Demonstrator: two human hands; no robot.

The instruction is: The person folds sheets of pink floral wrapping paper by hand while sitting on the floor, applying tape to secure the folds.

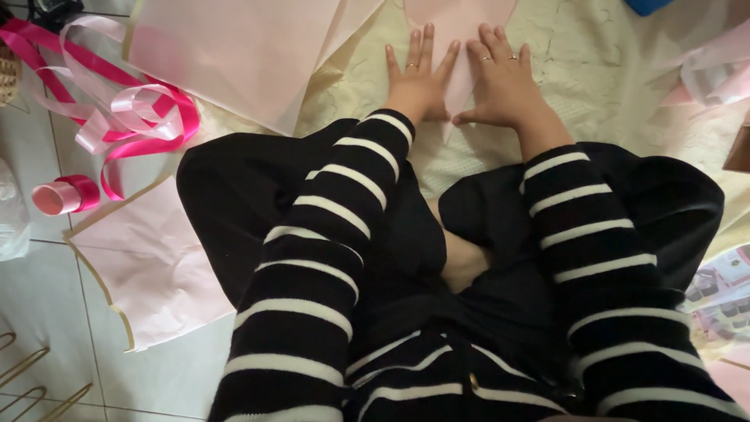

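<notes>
Pink paper (457, 74), thin sheet, lies on the cream mat (594, 70) on the floor in front of my crossed legs. Both hands flat on it, fingers spread, palms down, side by side and almost touching at the thumbs. Left hand (418, 78) presses the left part, right hand (504, 82) the right part; neither grips anything, just pinning and smoothing. My guess: the sheet comes to a point toward me, between the wrists.

Handling, as I judge it: light, floppy, creases easily, tears if dragged. Best held by an edge or corner with a soft pinch, or slid flat under open palms. Probably slick on the mat.

Around: a bigger pink sheet (234, 55) at the mat's far-left corner, another pink sheet (148, 266) on the tile floor to my left, loose pink ribbon (133, 109) tangled beyond it, ribbon spool (62, 195) beside that.
</notes>
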